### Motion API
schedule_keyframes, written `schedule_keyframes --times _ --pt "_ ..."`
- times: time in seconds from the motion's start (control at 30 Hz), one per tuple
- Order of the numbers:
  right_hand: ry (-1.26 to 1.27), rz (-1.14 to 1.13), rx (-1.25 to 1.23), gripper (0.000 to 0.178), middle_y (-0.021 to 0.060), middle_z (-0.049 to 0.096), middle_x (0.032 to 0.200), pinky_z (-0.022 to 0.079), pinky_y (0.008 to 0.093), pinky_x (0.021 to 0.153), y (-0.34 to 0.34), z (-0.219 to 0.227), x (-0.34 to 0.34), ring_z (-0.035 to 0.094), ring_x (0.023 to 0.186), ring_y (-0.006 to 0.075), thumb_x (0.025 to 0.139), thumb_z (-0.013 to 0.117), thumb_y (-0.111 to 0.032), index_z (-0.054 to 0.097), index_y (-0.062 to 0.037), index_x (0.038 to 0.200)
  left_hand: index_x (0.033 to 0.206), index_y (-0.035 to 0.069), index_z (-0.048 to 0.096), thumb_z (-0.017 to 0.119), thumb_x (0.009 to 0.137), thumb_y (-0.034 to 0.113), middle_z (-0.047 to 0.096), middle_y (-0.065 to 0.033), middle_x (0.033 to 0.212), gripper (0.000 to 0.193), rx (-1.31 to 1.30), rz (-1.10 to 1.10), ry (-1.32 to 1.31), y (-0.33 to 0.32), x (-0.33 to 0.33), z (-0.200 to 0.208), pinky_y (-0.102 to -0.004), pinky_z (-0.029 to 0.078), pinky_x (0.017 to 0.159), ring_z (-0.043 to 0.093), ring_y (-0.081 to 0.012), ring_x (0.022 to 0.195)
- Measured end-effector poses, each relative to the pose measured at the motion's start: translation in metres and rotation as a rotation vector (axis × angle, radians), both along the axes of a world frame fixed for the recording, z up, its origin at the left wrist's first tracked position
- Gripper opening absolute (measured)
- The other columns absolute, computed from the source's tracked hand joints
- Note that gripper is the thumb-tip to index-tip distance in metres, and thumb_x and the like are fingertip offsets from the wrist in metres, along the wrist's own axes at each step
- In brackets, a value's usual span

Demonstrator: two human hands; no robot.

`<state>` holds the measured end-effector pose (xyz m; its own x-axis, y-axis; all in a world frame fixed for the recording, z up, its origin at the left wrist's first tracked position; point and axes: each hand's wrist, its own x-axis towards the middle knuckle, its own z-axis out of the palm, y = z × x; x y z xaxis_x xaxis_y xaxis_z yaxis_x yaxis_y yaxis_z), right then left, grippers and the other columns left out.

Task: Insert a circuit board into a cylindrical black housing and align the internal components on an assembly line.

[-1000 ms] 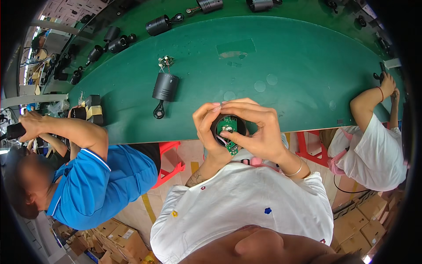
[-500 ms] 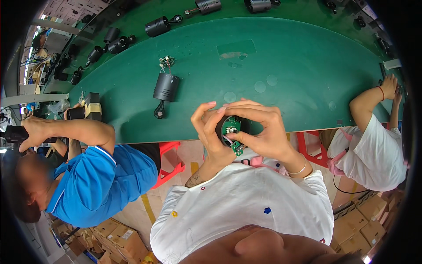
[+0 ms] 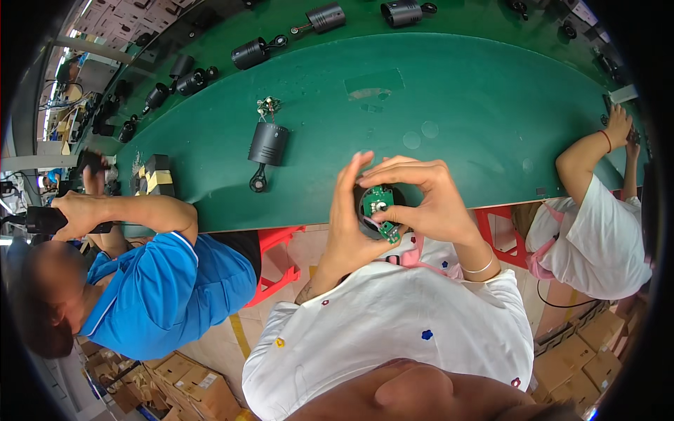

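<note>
Close to the table's near edge, both my hands surround a black cylindrical housing (image 3: 366, 226), its open end facing up toward me. A green circuit board (image 3: 378, 196) shows in the opening, and a smaller green board (image 3: 390, 232) hangs over the near rim beside a pale wire. My left hand (image 3: 345, 223) is closed along the housing's left side, with its fingers fairly straight. Curled around the far and right sides is my right hand (image 3: 437, 203), its thumb pressed on the board. My fingers hide much of the housing's outside.
A similar dark housing (image 3: 268, 144) lies on the green table (image 3: 463, 91), wires and a small board (image 3: 268, 106) protruding. More black cylinders (image 3: 326, 17) line the far strip. A co-worker in blue (image 3: 151, 295) sits left, another in white (image 3: 593, 242) right.
The circuit board stands more visibly in the housing's opening. My left fingers have straightened, and the housing with both hands has shifted slightly right. The left co-worker's arm has moved.
</note>
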<state>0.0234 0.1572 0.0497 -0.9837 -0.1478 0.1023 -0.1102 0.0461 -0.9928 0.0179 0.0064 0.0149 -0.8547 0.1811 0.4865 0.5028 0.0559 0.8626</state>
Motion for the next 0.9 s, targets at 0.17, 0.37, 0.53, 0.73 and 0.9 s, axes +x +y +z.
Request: schedule_keyframes --times 0.17,0.37,0.53,0.73,0.9 --pt "0.071 0.054 -0.081 0.049 0.0089 0.069 0.110 0.047 0.0358 0.094 0.006 0.005 -0.001 0.062 0.095 0.0215 0.057 0.083 0.002 0.073 -0.0025 0.105 0.133 0.001 0.050 0.085 0.062 0.006 0.057 -0.0160 0.114 0.078 -0.055 -0.140 -0.215 -0.014 -0.002 -0.002 -0.0362 0.052 0.080 0.060 -0.0257 0.097" --pt "0.091 -0.099 -0.109 0.045 0.0074 0.066 0.108 0.048 0.0305 0.088 0.011 0.002 0.016 0.060 0.094 0.0181 0.060 0.083 0.004 0.072 -0.0032 0.102 0.119 0.001 0.057 0.085 0.063 0.005 0.061 -0.0157 0.112 0.063 -0.307 0.190 0.056 -0.015 -0.003 0.005 -0.0366 0.051 0.085 0.061 -0.0270 0.098" --pt "0.078 -0.057 -0.199 0.038 0.0079 0.067 0.101 0.048 0.0270 0.083 -0.002 -0.016 0.030 0.061 0.090 0.0157 0.064 0.083 0.006 0.071 -0.0031 0.099 0.111 0.004 0.059 0.084 0.064 0.005 0.062 -0.0137 0.111 0.053 -0.273 0.325 0.237 -0.010 -0.010 -0.001 -0.0367 0.050 0.086 0.061 -0.0261 0.094" --pt "-0.042 -0.188 -0.387 0.031 0.0101 0.068 0.097 0.051 0.0246 0.077 -0.013 -0.018 0.034 0.063 0.084 0.0152 0.066 0.082 0.008 0.072 -0.0025 0.093 0.109 0.005 0.058 0.084 0.060 0.004 0.063 -0.0106 0.106 0.055 -0.208 0.349 0.242 -0.007 -0.007 -0.009 -0.0353 0.050 0.085 0.061 -0.0238 0.092" --pt "0.070 -0.300 -0.356 0.027 0.0127 0.069 0.098 0.054 0.0234 0.074 -0.016 -0.019 0.032 0.065 0.081 0.0163 0.065 0.082 0.009 0.073 -0.0020 0.088 0.112 0.004 0.057 0.084 0.060 0.004 0.063 -0.0105 0.106 0.059 -0.217 0.355 0.188 -0.005 -0.006 -0.011 -0.0361 0.050 0.085 0.060 -0.0243 0.094"
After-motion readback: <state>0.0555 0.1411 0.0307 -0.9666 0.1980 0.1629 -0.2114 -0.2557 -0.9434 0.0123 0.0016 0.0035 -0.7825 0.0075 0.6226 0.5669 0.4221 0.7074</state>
